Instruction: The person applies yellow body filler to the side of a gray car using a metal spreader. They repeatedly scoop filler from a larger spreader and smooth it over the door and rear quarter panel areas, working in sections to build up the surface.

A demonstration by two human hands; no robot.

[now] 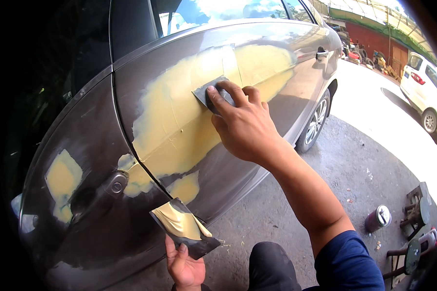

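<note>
My right hand (245, 114) presses a dark grey putty spreader (202, 93) flat against the car door, its fingers spread over the back of it. Under the spreader lies a broad patch of yellow body filler (167, 114), with ridges and streaks across it. Low in front of the car, my left hand (185, 266) grips a dark flat plate (199, 246) by its near edge. A thick heap of the same yellow filler (179, 221) sits on that plate. The plate's far corner overlaps the lower door edge in view, and I cannot tell whether they touch.
The brown car's front panel (99, 160) carries smaller filler patches near its door handle (116, 184). Behind my right arm stand a can (378, 218) and small stools (415, 211) on the concrete floor. A white car (427, 87) is parked at the far right, near stacked tyres.
</note>
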